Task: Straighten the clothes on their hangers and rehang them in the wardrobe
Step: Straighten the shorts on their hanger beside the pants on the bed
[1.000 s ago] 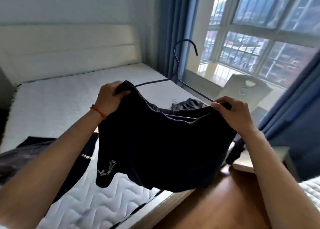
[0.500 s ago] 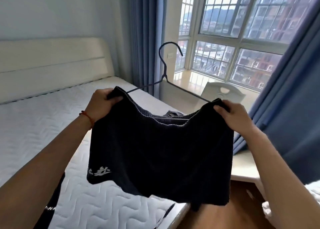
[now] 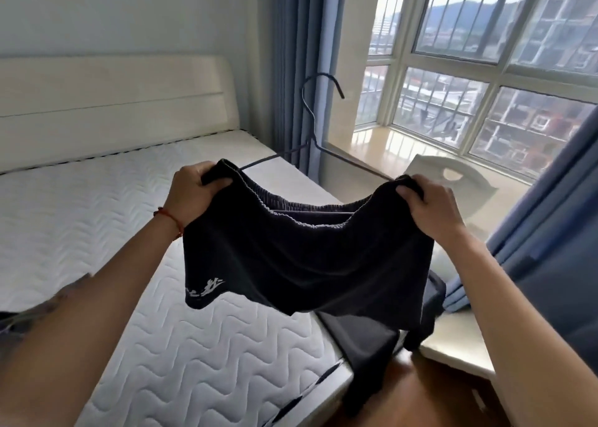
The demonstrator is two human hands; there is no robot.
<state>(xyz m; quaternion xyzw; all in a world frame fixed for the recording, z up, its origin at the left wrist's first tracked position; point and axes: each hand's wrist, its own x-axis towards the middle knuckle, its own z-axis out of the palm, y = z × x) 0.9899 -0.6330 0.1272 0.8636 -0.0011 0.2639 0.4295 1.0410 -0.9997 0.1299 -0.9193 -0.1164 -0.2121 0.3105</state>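
A pair of black shorts (image 3: 304,265) with a white print on the lower left leg hangs over a thin dark wire hanger (image 3: 310,126), held up in the air over the bed's edge. My left hand (image 3: 194,197) grips the left end of the waistband and the hanger's shoulder there. My right hand (image 3: 430,206) pinches the right end of the waistband over the other shoulder. The hook stands upright above the middle. The hanger's bottom bar shows just inside the waistband. No wardrobe is in view.
A bare quilted white mattress (image 3: 97,219) with a cream headboard (image 3: 113,103) fills the left. Blue curtains (image 3: 297,58) and a barred window (image 3: 485,71) are ahead. A white chair back (image 3: 453,181), a white bedside surface (image 3: 453,345) and a dark garment (image 3: 372,355) hanging below sit right.
Both hands have lifted the shorts and hanger higher and spread the waistband wider. The view has swung left and up, so the clothes lying on the mattress dropped out of sight.
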